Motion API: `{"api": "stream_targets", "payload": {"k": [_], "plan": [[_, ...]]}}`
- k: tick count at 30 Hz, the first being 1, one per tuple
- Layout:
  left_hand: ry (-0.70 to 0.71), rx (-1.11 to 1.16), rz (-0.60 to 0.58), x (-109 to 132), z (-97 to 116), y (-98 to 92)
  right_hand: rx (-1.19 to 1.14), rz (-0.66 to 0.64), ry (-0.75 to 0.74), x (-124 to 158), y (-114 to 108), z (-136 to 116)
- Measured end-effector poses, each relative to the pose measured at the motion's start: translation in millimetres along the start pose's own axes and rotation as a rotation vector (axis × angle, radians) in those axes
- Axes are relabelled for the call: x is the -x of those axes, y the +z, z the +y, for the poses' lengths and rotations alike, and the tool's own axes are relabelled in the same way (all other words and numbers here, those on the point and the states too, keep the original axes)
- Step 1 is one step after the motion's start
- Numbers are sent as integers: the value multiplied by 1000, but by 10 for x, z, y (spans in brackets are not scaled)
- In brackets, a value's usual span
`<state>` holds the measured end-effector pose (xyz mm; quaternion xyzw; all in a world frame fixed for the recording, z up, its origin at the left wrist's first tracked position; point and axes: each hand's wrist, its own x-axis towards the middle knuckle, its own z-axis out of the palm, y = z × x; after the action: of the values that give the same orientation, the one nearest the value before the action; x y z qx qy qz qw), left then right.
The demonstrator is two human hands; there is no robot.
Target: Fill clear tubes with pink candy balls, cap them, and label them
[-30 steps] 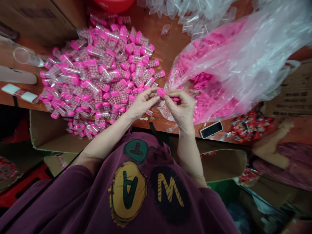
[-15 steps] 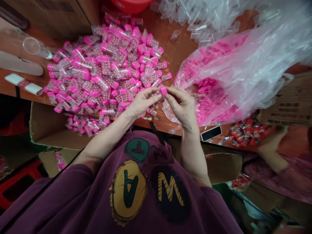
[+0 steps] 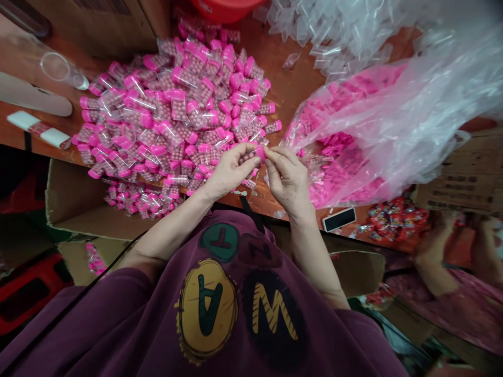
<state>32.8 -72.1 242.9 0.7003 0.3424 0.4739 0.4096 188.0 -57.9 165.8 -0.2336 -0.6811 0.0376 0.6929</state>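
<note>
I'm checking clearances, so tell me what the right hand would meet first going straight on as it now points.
Most likely the pink cap of the tube in the left hand, directly ahead of the right hand; whether they touch is unclear.

held btl (image 3: 258, 153) pt. hidden, red tub (image 3: 228, 8) cropped at top, co-worker's arm (image 3: 435, 262) blurry

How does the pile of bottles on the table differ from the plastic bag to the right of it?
The pile of bottles lies loose on the table, while the plastic bag wraps around loose pink pieces. The bottles are see-through with pale pink balls inside; the bag is hazy and crumpled. Both rest on the table and show plenty of bright pink.
</note>
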Motion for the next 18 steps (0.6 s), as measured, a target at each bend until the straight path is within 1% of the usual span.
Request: {"api": "stream_targets", "payload": {"k": [2,4,7,8,10,12,13,14,15,16,18], "plan": [[-6,-21,-39,-10,17,-36,-30,-15,-1,-20,-47,0],[-43,-11,-79,-38,14,-75,-57,-35,11,-37,-77,0],[-98,85,-83,-98,-16,-129,-159,-58,63,-28,-28,35],[-109,122,-64,-117,-25,-146,-218,-39,95,-16,22,64],[-113,152,-13,-148,-36,-176,-356,67,166,9,161,142],[-85,106,10,-162,-35,-205,-459,202,225,16,305,216],[-58,69,10,-163,-31,-218,-475,246,245,8,357,236],[-28,30,11,-161,-26,-229,-463,261,259,-8,388,238],[-2,-7,14,-157,-22,-238,-422,247,261,-29,393,220],[14,-34,22,-152,-17,-242,-356,213,247,-53,376,185],[19,-49,48,-138,-13,-236,-180,107,169,-92,298,81]]}}
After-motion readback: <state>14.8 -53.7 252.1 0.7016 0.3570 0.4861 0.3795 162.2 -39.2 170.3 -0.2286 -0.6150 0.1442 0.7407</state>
